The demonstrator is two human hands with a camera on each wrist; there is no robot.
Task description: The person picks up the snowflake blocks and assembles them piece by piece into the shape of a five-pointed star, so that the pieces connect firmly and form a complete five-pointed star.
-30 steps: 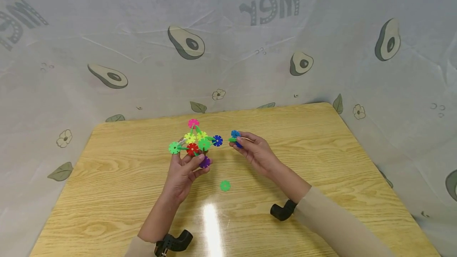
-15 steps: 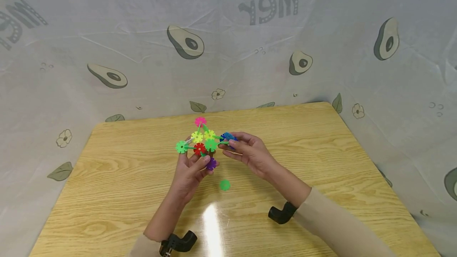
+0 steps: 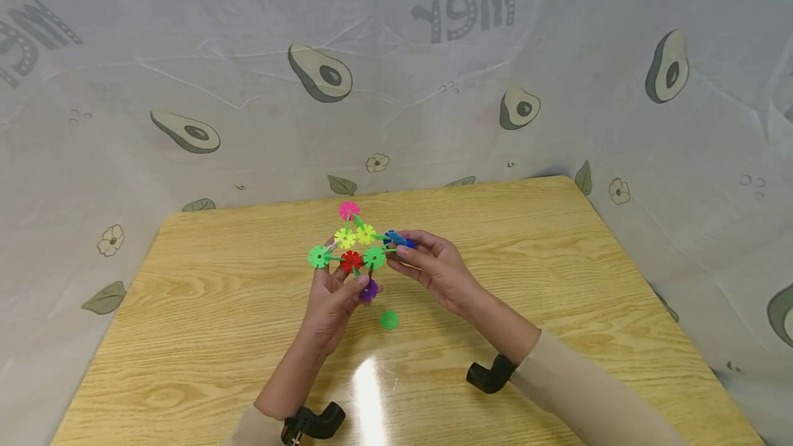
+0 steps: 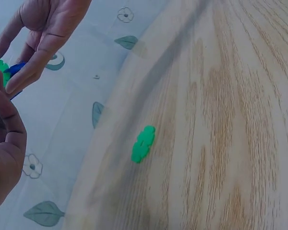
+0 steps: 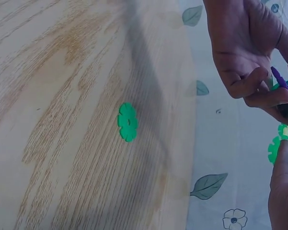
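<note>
My left hand [image 3: 331,308] holds an assembly of notched snowflake discs from below, its thumb by the purple disc [image 3: 369,290]. A red disc [image 3: 350,261], yellow discs [image 3: 345,238], a pink disc [image 3: 349,210] at the top and green discs [image 3: 319,257] make up the rest, joined at angles. From the right, my right hand [image 3: 442,274] pinches a small cluster of blue discs [image 3: 395,239] against the assembly's right side. Fingers hide part of that cluster, and I cannot tell whether its slots are engaged. In both wrist views the hands meet at the frame's edge.
A loose green disc [image 3: 389,320] lies flat on the wooden table [image 3: 217,322], below and between the hands. Behind the table hangs a pale curtain [image 3: 396,122] printed with avocados. Black wrist mounts [image 3: 491,375] stick out near both sleeves.
My left hand has moved right with the assembly, and my right hand has brought its blue cluster left, closing the gap between them. Over the last half second both have shifted only slightly.
</note>
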